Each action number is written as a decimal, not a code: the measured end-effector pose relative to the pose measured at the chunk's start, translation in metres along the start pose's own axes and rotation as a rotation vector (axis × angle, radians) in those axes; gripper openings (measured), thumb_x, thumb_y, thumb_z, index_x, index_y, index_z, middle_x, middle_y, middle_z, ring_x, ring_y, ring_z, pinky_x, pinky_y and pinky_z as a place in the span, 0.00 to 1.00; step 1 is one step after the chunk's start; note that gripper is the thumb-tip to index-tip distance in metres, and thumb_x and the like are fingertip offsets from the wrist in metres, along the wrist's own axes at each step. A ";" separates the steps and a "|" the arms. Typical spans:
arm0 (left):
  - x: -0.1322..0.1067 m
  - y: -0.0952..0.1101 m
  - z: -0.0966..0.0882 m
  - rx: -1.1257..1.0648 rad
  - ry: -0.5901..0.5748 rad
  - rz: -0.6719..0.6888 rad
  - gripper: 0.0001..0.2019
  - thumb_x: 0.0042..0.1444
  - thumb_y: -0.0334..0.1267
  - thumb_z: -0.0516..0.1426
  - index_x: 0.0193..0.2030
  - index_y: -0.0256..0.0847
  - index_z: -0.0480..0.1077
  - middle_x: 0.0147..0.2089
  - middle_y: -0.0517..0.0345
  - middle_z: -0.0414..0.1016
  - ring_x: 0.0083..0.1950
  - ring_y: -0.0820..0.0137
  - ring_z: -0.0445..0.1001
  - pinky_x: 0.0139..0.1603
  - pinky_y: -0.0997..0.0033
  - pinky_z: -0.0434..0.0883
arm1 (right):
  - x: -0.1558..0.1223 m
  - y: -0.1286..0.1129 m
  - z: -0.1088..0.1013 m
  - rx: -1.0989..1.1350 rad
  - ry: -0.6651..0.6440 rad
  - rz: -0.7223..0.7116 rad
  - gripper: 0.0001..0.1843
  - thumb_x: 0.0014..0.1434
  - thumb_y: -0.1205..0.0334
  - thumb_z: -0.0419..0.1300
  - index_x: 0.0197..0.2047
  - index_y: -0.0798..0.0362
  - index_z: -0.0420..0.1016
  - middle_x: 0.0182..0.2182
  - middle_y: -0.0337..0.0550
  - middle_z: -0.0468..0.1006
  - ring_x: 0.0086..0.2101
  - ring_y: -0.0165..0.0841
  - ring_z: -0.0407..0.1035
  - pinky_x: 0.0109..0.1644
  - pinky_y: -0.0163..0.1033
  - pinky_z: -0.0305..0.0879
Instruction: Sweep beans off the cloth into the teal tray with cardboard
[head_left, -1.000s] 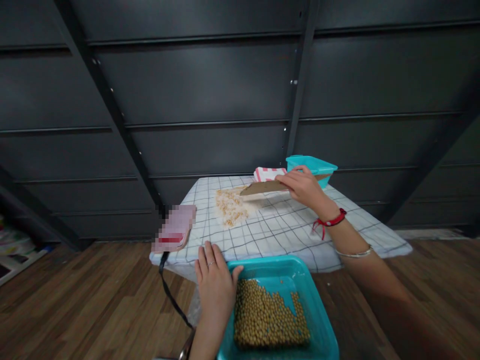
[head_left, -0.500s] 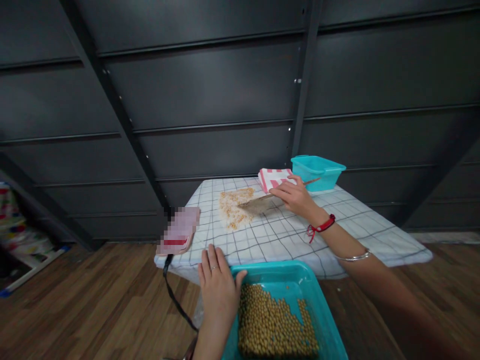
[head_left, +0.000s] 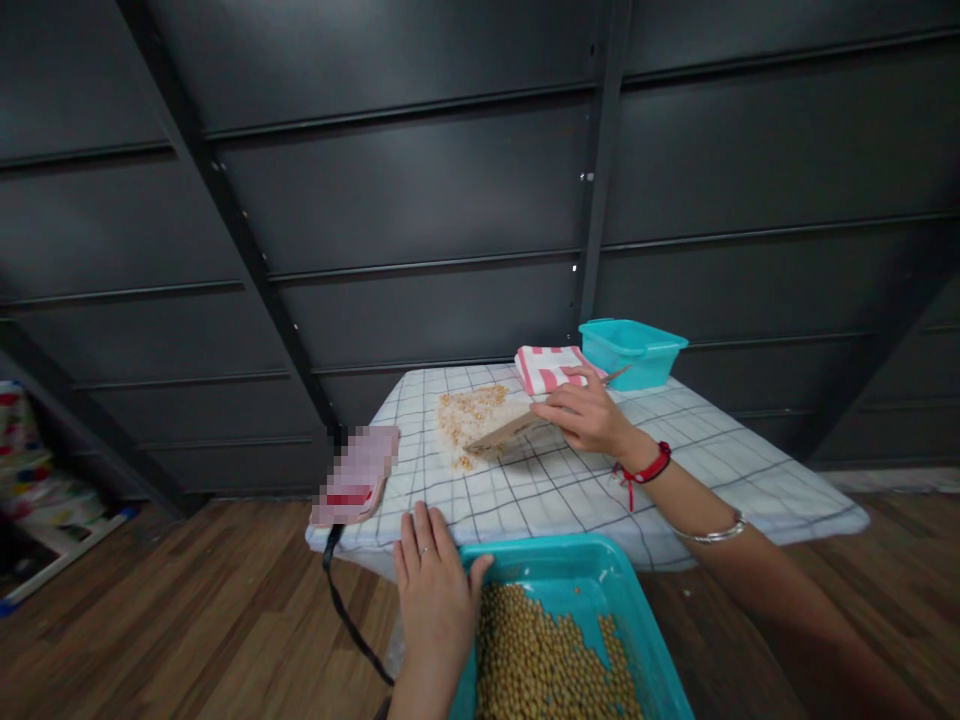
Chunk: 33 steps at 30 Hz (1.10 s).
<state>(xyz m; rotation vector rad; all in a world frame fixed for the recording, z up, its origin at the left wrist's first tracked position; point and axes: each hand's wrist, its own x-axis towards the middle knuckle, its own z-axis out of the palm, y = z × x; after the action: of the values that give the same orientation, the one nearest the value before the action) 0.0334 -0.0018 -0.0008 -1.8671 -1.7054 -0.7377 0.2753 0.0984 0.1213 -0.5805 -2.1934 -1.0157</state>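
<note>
My right hand point(head_left: 589, 412) is closed on a thin, flat brown board point(head_left: 504, 432), perhaps cardboard. Its lower edge tilts down onto a spread pile point(head_left: 471, 405) of pale grains mixed with yellow beans, on a checked cloth point(head_left: 420, 480). My left hand point(head_left: 435, 590) lies with fingers stretched over the near table edge, its thumb reaching across the left corner of a teal tub point(head_left: 570, 550). Round yellowish beans point(head_left: 547, 655) fill much of that tub, which overhangs the front of the table and is cut off by the frame's bottom.
A folded pink-and-white cloth point(head_left: 551, 368) and a second teal tub point(head_left: 637, 350) stand at the back. At the left edge lies a pink, partly pixelated object point(head_left: 367, 470) with a black strap point(head_left: 349, 605). Dark panels point(head_left: 420, 200) rise behind the table.
The board has swung slightly toward me and left at its lower end, over the near side of the pile. My left hand stays by the tub. The whole view has shifted a little.
</note>
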 end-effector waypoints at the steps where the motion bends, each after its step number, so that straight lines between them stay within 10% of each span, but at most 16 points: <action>1: 0.000 0.000 0.000 0.005 0.001 0.004 0.35 0.55 0.54 0.40 0.54 0.21 0.58 0.57 0.30 0.60 0.59 0.47 0.55 0.52 0.45 0.60 | 0.000 -0.001 -0.002 0.009 0.006 -0.012 0.22 0.49 0.75 0.48 0.44 0.46 0.67 0.27 0.34 0.73 0.30 0.29 0.64 0.49 0.47 0.51; 33: -0.001 -0.006 0.002 0.010 -0.011 -0.001 0.34 0.54 0.55 0.43 0.54 0.22 0.59 0.58 0.31 0.59 0.60 0.47 0.53 0.53 0.46 0.59 | 0.028 -0.021 -0.032 0.001 -0.057 -0.082 0.19 0.52 0.77 0.46 0.41 0.46 0.67 0.24 0.33 0.72 0.29 0.28 0.62 0.48 0.45 0.51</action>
<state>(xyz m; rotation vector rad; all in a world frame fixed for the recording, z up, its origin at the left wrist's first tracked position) 0.0276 -0.0003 -0.0031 -1.8670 -1.7134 -0.7195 0.2547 0.0642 0.1465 -0.5283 -2.2838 -1.0522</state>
